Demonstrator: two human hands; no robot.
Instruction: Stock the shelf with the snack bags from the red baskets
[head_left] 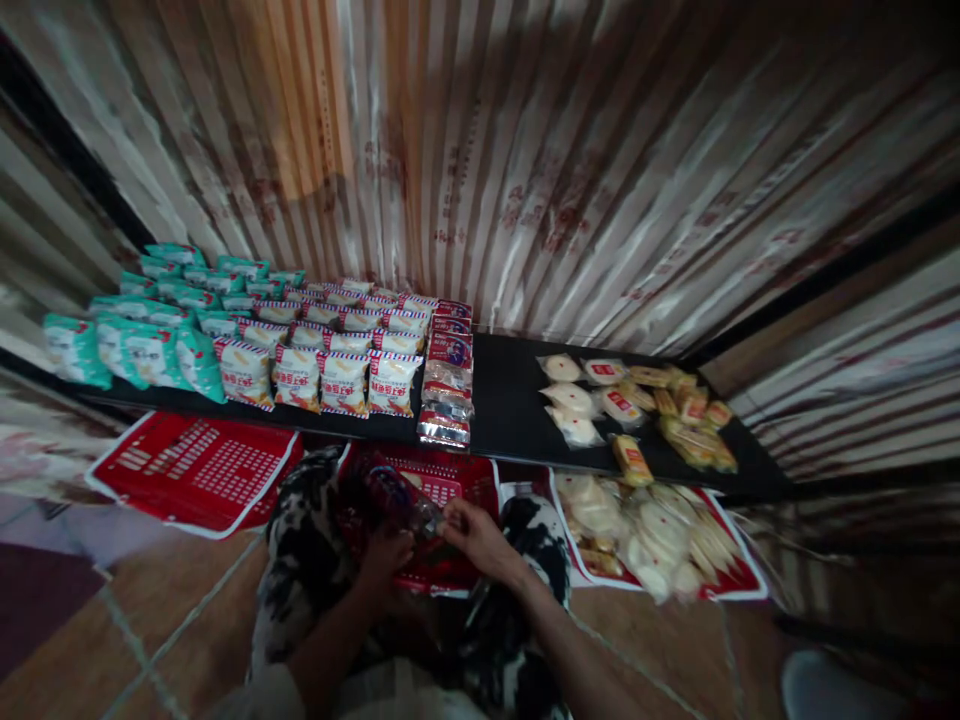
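Observation:
A dark purple snack packet (388,488) with a clear, shiny end is held low over a red basket (491,490) between the knees. My left hand (386,550) is closed around the packet's near side, its fingertips partly hidden in shadow. At the packet's clear end, the fingers of my right hand (476,535) are pinched together. Just above, on the black shelf (506,390), stands a row of similar purple-red packets (450,350), with silvery ones at its front.
White snack bags (345,383) and green bags (154,355) fill the shelf's left. Round white packaged pastries (571,400) and yellow packets (690,435) lie on its right. A red basket (202,465) sits lower left; another basket (750,570) holds pastries. Corrugated sheeting (465,180) rises behind.

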